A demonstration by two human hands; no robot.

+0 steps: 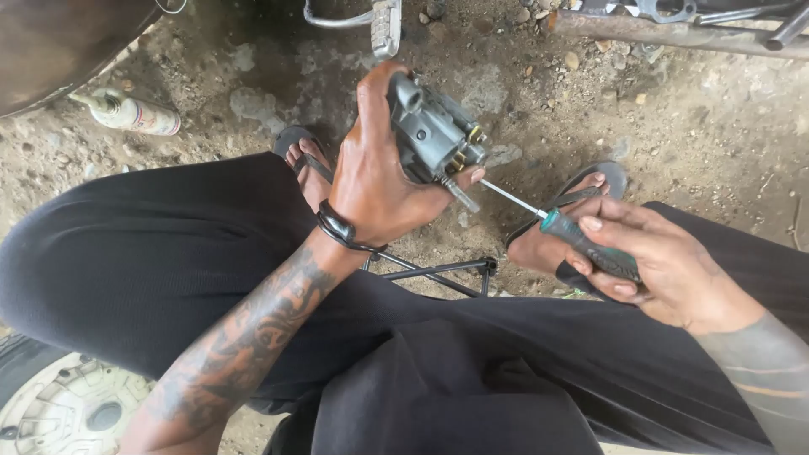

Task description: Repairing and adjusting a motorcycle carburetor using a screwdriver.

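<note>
Dusty grey dirt ground all around me as I squat here, and over on the far left a small white squeeze bottle lies on its side near a dark curved body panel, with a pale wheel cover down by my knee. Now my left hand is wrapped tight around the grey metal carburetor, fingers closed on its body, holding it up above my sandalled feet. Moving right, the screwdriver comes in: its thin shaft points at the underside of the carburetor, tip right at a small brass fitting, and my right hand is closed round the green and black handle. By my reckoning the adjusting is under way, nothing taken off yet; a rusty pipe lies up top right.
</note>
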